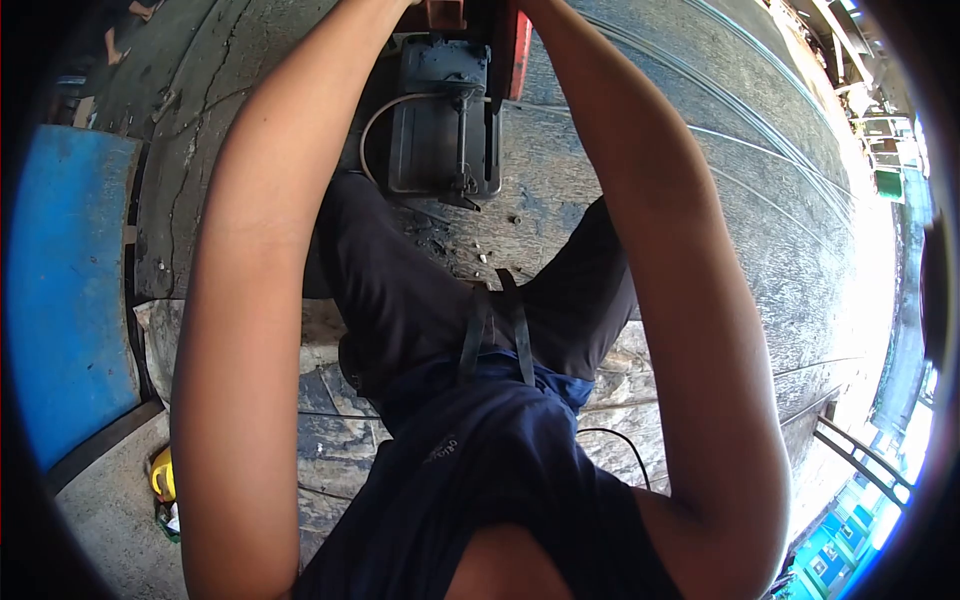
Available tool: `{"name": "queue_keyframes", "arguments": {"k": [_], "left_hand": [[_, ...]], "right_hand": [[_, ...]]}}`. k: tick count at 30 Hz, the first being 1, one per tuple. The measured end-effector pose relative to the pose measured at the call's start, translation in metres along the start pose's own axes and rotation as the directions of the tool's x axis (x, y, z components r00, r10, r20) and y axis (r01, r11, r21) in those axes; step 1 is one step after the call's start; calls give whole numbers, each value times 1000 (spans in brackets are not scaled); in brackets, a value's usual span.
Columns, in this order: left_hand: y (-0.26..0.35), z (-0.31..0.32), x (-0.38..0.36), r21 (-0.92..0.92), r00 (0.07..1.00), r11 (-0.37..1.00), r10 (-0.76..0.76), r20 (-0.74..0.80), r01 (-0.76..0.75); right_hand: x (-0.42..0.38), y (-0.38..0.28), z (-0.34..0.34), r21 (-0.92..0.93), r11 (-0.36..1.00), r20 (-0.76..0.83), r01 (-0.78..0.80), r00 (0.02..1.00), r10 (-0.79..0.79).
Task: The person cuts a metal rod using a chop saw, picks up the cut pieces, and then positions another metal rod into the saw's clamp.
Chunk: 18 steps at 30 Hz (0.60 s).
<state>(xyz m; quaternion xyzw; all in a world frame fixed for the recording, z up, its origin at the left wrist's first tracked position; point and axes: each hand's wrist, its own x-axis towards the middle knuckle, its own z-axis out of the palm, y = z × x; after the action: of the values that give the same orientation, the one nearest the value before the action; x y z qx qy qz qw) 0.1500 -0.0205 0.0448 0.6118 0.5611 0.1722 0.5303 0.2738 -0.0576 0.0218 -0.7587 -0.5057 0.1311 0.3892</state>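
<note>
Both of my arms reach forward to the top edge of the head view, where the picture cuts off. My left forearm (pixel 345 50) ends beside a red-orange block (pixel 446 14) on a floor-standing machine. On the other side, my right forearm (pixel 570 45) ends near a red upright panel (pixel 521 55) of the same machine. My hands lie beyond the frame, so what they hold is hidden. The machine has a dark, dirty metal base (pixel 425 150) with a rod and screw clamp (pixel 463 145) along it. It stands between my spread knees.
Long thin metal rods (pixel 740 120) lie on the worn board floor to the right. A blue panel (pixel 75 290) stands at left, with a yellow object (pixel 162 475) below it. A cable (pixel 368 135) curves beside the machine. Small scraps (pixel 480 255) are scattered before me.
</note>
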Motion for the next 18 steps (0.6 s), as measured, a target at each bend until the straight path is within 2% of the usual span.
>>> {"name": "queue_keyframes", "arguments": {"k": [8, 11, 13, 17, 18], "left_hand": [[-10, 10, -20, 34, 998, 999, 43, -36, -41], [-16, 15, -27, -29, 997, 1000, 2, -77, -4], [-29, 14, -17, 69, 975, 979, 198, -97, -192], [-28, 20, -35, 48, 980, 990, 138, -145, -133], [-27, 19, -39, 37, 990, 994, 103, -93, -100]], "right_hand": [[-17, 6, 4, -18, 1000, -31, -19, 999, 18], [-24, 9, 5, 4, 1000, -40, -28, 999, 28], [-28, 11, 4, 38, 999, -28, 2, 1000, -1], [-14, 29, 28, -12, 996, -39, -86, 996, 86], [-15, 32, 29, -20, 998, -34, -66, 997, 65]]}}
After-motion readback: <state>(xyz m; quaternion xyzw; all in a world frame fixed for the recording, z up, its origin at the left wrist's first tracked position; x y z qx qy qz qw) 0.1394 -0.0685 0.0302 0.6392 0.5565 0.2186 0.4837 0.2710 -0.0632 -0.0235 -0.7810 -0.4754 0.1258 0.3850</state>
